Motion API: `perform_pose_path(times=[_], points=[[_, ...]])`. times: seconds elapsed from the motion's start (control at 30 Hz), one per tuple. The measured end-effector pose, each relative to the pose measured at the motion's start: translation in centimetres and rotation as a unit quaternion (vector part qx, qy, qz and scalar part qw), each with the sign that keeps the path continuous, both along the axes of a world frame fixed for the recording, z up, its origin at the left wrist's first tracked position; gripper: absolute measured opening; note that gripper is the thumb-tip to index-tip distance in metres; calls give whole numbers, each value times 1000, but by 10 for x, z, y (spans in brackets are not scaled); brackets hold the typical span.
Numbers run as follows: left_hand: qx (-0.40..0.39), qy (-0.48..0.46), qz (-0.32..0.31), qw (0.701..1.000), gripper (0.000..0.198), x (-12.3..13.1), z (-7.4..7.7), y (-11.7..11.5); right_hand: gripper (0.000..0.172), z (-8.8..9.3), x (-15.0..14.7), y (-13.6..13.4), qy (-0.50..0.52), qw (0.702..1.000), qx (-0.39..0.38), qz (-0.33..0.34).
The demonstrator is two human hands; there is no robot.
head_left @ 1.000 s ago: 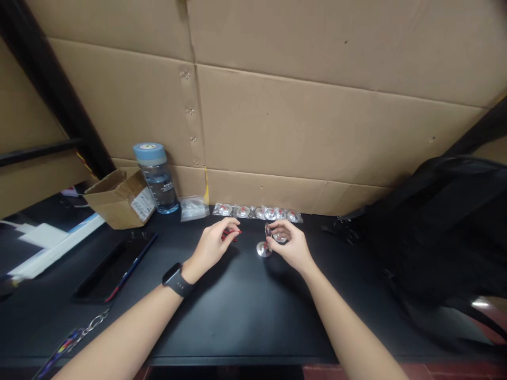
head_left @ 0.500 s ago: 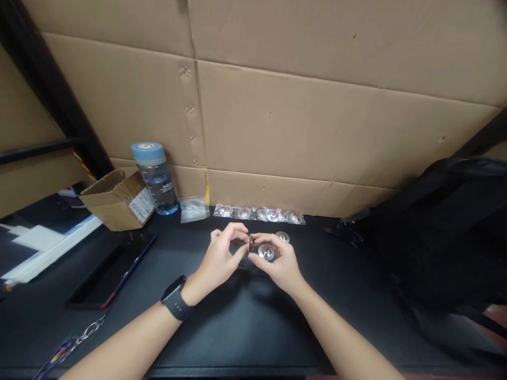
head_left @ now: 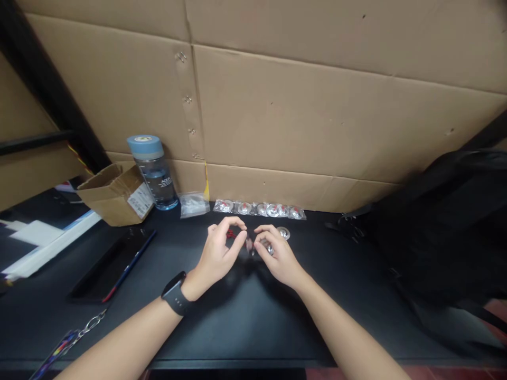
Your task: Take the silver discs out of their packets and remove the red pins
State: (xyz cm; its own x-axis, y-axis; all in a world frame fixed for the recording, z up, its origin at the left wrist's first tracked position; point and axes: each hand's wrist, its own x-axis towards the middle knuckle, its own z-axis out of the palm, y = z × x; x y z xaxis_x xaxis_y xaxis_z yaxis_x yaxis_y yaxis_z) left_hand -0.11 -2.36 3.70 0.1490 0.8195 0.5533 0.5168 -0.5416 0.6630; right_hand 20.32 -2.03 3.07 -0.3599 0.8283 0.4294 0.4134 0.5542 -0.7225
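Curling half-open, your left hand [head_left: 219, 253] and right hand [head_left: 279, 259] face each other; I cannot tell if either holds the blurred piece [head_left: 249, 245] between them. Red cord [head_left: 231, 234] shows inside the left one's curl; one disc [head_left: 284, 233] lies toward the desk's [head_left: 253, 327] back edge.

It was just one head-worn cam, looking forward and down across the black desk [head_left: 245, 327] to the cardboard wall [head_left: 297, 111] behind it. It sat pretty close, with the left hand [head_left: 218, 253] and right hand [head_left: 280, 257] just below mid-frame.
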Motion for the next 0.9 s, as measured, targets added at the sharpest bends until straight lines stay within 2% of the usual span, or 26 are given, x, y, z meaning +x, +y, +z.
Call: perform_pose_path(times=[0.07, 0.13, 0.27, 0.37, 0.47, 0.6, 0.77, 0.9], points=[[-28, 15, -28, 999, 28, 1, 0, 0, 11, 0, 1, -1, -32, 999, 25, -3], [-50, 75, -62, 994, 37, 2, -1, 1, 11, -1, 1, -1, -40, 999, 32, -4], [-78, 142, -80, 983, 15, 1, -9, 7, 15, -2, 5, 3, -52, 998, 19, -1], [-94, 148, -62, 983, 16, -3, -15, 13, 13, -3, 15, 10, -94, 995, 27, -21], [-89, 137, -63, 985, 31, -7, -20, 18, 35, -6, 30, 18, -175, 982, 43, -52], [-61, 114, -96, 987, 29, -7, -23, 19, 17, -14, 43, 27, -228, 973, 10, -25], [-56, 52, -105, 992, 26, -3, -21, 17, 9, -15, 38, 29, -170, 985, -20, -36], [-112, -70, -113, 985, 27, 2, -19, 14, 17, -7, 21, 21, -15, 998, -54, -13]])
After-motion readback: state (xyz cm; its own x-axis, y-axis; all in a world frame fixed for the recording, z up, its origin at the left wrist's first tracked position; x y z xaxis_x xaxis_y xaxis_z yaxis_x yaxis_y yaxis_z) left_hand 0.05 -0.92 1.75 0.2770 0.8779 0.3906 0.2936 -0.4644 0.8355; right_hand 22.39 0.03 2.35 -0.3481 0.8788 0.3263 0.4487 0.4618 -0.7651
